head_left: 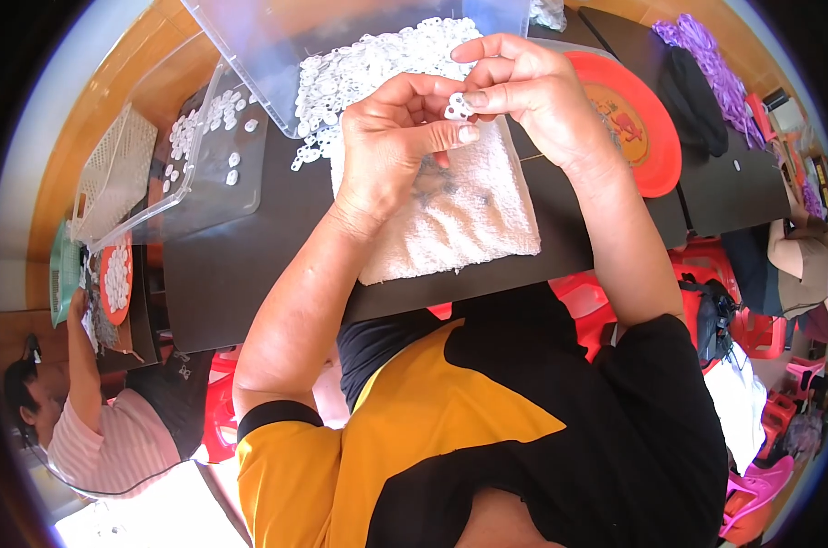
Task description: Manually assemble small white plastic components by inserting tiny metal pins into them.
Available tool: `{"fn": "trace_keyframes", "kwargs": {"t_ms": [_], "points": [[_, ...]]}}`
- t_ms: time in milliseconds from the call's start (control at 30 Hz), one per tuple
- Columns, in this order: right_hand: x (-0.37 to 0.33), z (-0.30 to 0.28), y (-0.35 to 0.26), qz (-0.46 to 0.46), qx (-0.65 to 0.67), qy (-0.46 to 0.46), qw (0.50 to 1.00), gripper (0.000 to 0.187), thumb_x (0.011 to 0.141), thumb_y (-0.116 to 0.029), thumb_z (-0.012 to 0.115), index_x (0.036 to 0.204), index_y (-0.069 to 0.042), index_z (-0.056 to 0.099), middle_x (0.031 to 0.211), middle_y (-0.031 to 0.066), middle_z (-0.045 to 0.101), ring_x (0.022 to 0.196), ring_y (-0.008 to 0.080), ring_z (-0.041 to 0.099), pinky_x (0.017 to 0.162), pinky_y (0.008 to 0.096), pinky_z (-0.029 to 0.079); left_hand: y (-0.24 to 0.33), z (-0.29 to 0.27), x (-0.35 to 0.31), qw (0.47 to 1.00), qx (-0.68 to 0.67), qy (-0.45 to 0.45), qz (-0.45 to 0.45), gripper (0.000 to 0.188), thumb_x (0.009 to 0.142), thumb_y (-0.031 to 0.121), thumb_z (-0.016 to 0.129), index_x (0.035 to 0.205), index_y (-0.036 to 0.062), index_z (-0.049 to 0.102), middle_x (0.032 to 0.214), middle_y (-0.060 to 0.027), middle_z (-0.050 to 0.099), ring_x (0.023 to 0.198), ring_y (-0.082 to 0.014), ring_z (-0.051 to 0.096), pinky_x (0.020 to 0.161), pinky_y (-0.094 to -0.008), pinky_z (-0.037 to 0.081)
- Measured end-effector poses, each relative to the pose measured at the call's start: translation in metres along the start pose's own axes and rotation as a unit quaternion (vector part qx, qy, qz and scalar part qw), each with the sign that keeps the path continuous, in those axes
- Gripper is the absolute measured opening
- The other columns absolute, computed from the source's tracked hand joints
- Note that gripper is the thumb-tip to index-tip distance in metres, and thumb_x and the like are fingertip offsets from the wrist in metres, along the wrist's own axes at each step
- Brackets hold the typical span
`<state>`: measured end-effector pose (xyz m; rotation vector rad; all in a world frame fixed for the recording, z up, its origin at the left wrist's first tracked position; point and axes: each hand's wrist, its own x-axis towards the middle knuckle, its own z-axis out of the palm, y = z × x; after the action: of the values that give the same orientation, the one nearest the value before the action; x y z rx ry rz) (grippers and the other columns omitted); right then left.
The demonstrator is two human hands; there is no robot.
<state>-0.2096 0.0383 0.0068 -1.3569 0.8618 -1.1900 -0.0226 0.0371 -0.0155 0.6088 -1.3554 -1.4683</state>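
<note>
Two bare hands, raised together above a dark table point(249, 265). Left hand point(391, 137): fingers curled, thumb laid flat along the forefinger, fingertips meeting those of the other hand. Right hand point(528, 96): thumb and forefinger pinching a small white plastic ring piece point(457, 108), held at the point where both hands touch, above the far edge of the towel.

One white towel point(450, 215), rumpled, lying flat on the table directly beneath the hands.

One heap of white plastic rings point(368, 64), far of the hands, spilling from a clear plastic tub point(249, 55) onto the table and the towel's far-left corner.

One second clear bin point(217, 160), to the left, holding a scatter of the same white pieces.

One orange-red round tray point(656, 137), right of the hands, partly on the table.

One purple bundle of cord point(706, 55), far right.

One co-worker in a pink striped shirt point(112, 438), near left, arm reaching to a small orange dish of white pieces point(115, 279).
</note>
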Motion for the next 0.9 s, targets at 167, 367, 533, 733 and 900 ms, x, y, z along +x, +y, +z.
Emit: {"fn": "trace_keyframes", "kwargs": {"t_ms": [167,367,533,733,900], "points": [[0.002,-0.003,0.000,-0.014,-0.018,-0.039,0.999,0.034,0.080,-0.004,0.067,0.112,0.004,0.059,0.082,0.0081,0.068,0.075,0.0161,0.066,0.072,0.0261,0.049,0.001,-0.002,-0.002,0.998,0.060,-0.023,0.011,0.028,0.077,-0.003,0.074,0.103,-0.0029,0.064,0.090,-0.0098,0.070,0.081,-0.0148,0.067,0.057,-0.0238,0.051],[-0.003,0.001,-0.002,0.068,-0.085,-0.015,0.994,0.015,0.086,-0.011,0.064,0.095,0.001,0.066,0.080,0.0062,0.067,0.066,0.0118,0.064,0.061,0.0212,0.048,-0.001,-0.002,-0.003,0.998,0.055,0.018,0.006,0.024,0.079,-0.004,0.072,0.102,-0.0030,0.064,0.089,-0.0098,0.069,0.078,-0.0138,0.065,0.057,-0.0247,0.050],[-0.006,0.009,-0.001,0.048,-0.073,-0.024,0.996,0.012,0.086,-0.013,0.064,0.087,-0.001,0.067,0.076,0.0048,0.066,0.063,0.0104,0.062,0.058,0.0204,0.046,0.002,-0.003,-0.001,0.999,0.026,0.022,0.006,0.024,0.078,-0.007,0.073,0.100,-0.0022,0.065,0.084,-0.0077,0.069,0.073,-0.0114,0.065,0.054,-0.0223,0.051],[-0.006,0.006,0.000,0.014,-0.105,-0.052,0.993,0.015,0.086,-0.015,0.065,0.081,-0.002,0.066,0.069,0.0025,0.062,0.061,0.0094,0.059,0.057,0.0215,0.042,0.007,-0.003,-0.003,0.999,0.050,0.016,-0.014,0.025,0.075,-0.010,0.073,0.097,-0.0012,0.065,0.080,-0.0069,0.068,0.070,-0.0104,0.064,0.051,-0.0208,0.048],[-0.007,0.013,-0.003,0.045,-0.088,-0.045,0.994,0.017,0.085,-0.019,0.065,0.080,-0.003,0.066,0.069,0.0026,0.061,0.061,0.0096,0.059,0.058,0.0216,0.042,0.011,-0.008,-0.003,0.997,0.079,-0.002,-0.019,0.021,0.077,-0.007,0.071,0.096,-0.0010,0.064,0.083,-0.0079,0.068,0.072,-0.0120,0.064,0.054,-0.0226,0.047]]}}
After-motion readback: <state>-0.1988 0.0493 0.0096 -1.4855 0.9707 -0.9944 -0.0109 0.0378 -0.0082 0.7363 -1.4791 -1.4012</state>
